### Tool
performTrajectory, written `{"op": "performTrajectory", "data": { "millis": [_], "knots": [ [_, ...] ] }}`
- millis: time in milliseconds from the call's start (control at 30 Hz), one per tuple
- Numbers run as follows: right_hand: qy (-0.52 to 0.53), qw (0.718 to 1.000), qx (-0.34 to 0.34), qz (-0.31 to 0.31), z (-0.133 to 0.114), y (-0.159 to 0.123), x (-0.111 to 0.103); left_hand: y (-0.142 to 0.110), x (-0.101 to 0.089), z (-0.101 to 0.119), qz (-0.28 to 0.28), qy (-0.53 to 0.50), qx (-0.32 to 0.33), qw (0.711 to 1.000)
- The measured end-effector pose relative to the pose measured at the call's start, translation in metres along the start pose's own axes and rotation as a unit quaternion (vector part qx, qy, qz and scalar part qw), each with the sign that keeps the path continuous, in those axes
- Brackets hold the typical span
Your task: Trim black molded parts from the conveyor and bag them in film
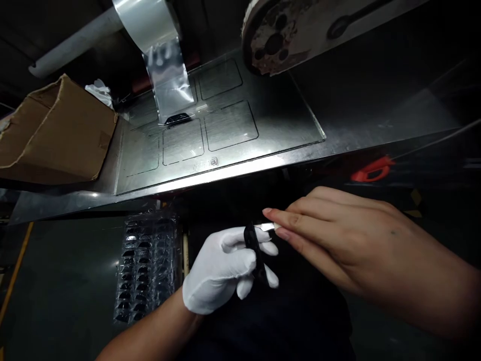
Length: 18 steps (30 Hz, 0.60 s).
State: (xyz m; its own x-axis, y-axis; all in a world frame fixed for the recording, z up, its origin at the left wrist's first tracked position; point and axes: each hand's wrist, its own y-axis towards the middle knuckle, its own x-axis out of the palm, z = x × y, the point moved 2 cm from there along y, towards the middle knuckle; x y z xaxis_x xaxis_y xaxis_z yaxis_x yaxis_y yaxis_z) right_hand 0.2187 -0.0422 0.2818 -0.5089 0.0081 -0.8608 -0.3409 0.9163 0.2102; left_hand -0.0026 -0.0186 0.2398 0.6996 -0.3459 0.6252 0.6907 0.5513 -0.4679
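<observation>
My left hand [221,271], in a white glove, is closed around a small flat black part [254,250] held upright below the metal bench edge. My bare right hand [338,235] reaches in from the right, its fingers pressed together on a thin pale strip [266,226] at the top of the black part. Both hands hover over a dark area in front of the bench. On the metal work plate [233,150] another small black part [178,119] lies under the hanging end of a clear film strip [170,80].
A clear blister tray [148,265] with several rows of black parts stands to the left of my gloved hand. A worn cardboard box [56,130] sits at the bench's left end. A film roll [145,20] and a round machine wheel [274,35] hang above the plate. A red handle [372,169] shows at the right.
</observation>
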Motion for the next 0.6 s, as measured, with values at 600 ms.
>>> {"op": "performTrajectory", "data": {
  "millis": [600],
  "knots": [
    [-0.038,0.998,0.041,0.037,-0.007,-0.004,0.005,-0.002,-0.007,0.005,0.044,0.028,-0.043,0.998]
  ]
}}
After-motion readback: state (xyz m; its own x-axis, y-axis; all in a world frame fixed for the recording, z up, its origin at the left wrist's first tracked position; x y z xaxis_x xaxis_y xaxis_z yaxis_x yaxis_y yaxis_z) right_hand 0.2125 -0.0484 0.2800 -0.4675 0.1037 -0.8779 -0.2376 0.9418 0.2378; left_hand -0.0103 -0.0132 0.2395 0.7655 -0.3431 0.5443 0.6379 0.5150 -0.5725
